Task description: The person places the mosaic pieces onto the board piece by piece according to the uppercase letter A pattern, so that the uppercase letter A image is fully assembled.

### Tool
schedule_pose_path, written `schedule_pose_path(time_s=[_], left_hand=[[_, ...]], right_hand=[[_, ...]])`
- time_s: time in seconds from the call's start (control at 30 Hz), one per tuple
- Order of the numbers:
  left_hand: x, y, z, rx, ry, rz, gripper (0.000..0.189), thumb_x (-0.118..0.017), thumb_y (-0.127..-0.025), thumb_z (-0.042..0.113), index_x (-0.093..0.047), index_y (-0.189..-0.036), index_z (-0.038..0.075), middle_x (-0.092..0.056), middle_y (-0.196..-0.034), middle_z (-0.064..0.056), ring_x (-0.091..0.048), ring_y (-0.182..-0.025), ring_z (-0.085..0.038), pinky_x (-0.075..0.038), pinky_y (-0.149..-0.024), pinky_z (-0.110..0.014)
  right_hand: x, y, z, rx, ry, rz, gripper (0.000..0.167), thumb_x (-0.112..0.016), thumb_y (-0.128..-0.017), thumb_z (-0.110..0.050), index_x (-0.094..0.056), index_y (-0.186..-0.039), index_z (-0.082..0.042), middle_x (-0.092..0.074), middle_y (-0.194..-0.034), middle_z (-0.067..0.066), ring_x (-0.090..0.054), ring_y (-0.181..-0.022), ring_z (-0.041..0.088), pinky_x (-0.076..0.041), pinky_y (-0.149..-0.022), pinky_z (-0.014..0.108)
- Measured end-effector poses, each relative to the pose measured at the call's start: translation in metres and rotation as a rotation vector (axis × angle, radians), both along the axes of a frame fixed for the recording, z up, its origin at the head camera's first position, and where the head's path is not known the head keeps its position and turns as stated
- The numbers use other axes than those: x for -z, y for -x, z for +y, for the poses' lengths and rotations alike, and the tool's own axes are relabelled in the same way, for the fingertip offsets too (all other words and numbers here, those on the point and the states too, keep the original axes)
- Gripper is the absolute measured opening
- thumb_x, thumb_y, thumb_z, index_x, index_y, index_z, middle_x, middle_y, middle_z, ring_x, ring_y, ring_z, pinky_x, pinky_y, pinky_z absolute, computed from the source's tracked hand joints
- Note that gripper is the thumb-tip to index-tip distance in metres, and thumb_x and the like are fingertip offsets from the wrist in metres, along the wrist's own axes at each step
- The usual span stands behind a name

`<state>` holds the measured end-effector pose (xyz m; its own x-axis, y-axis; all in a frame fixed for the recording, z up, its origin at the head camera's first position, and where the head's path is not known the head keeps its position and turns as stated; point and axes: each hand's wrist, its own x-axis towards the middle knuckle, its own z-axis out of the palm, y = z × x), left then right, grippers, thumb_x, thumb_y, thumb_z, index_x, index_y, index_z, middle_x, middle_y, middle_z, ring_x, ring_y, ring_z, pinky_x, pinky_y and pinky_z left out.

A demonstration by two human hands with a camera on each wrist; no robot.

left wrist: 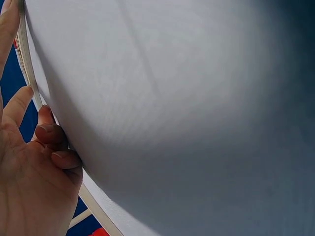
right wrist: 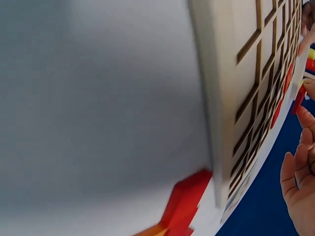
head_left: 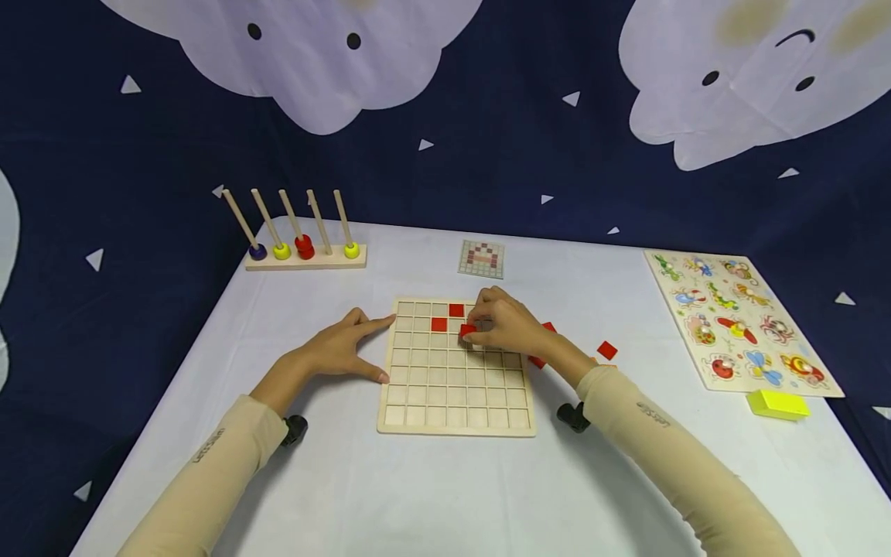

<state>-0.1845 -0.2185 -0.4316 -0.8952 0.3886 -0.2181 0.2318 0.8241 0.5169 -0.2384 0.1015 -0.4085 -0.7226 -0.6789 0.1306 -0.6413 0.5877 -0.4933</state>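
Observation:
A wooden grid board (head_left: 455, 422) lies on the table with two red square tiles in its upper cells, one tile (head_left: 455, 310) in the top row and another tile (head_left: 439, 325) one row lower. My right hand (head_left: 510, 323) pinches a third red tile (head_left: 467, 330) over the upper right part of the board; the right wrist view shows this red tile (right wrist: 299, 100) between thumb and finger. At the board's left edge, my left hand (head_left: 346, 345) is spread, its thumb and index finger touching the edge. In the left wrist view its other fingers (left wrist: 50, 135) are bent.
Loose red tiles, one of them (head_left: 607, 350) apart, lie right of the board, partly behind my right forearm. A small pattern card (head_left: 482, 258) lies behind it. A peg stand with rings (head_left: 306, 261) is back left; an insect puzzle (head_left: 741, 321) and yellow block (head_left: 777, 404) are right.

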Motion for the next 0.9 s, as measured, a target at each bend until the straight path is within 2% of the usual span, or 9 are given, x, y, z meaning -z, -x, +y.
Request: schedule_pose_path(time_s=[0.37, 0.67, 0.9], left_hand=[[-0.002, 0.001, 0.0, 0.01, -0.005, -0.005, 0.11, -0.085, -0.065, 0.06, -0.035, -0.155, 0.023, -0.042, -0.105, -0.005, -0.044, -0.087, -0.018, -0.039, -0.075, -0.031], [-0.003, 0.001, 0.001, 0.015, -0.01, -0.014, 0.109, -0.085, -0.066, 0.06, -0.035, -0.155, 0.023, -0.041, -0.103, -0.005, -0.043, -0.084, -0.018, -0.037, -0.072, -0.031], [-0.002, 0.002, 0.0, 0.013, -0.006, -0.014, 0.108, -0.085, -0.066, 0.06, -0.035, -0.155, 0.024, -0.04, -0.101, -0.005, -0.043, -0.083, -0.017, -0.036, -0.071, -0.03]], right_hand=[[-0.002, -0.006, -0.04, -0.016, -0.061, -0.043, 0.024, -0.08, -0.084, -0.027, -0.078, -0.098, -0.008, -0.057, -0.095, -0.001, -0.046, -0.092, 0.015, -0.044, -0.077, 0.031], [0.007, -0.006, -0.068, -0.056, -0.157, 0.061, 0.021, -0.08, -0.085, -0.028, -0.077, -0.092, -0.009, -0.058, -0.09, 0.0, -0.047, -0.086, 0.015, -0.044, -0.074, 0.028], [0.013, -0.007, -0.077, -0.022, -0.103, 0.007, 0.02, -0.08, -0.084, -0.027, -0.072, -0.086, -0.01, -0.057, -0.087, 0.001, -0.047, -0.084, 0.016, -0.043, -0.072, 0.029]])
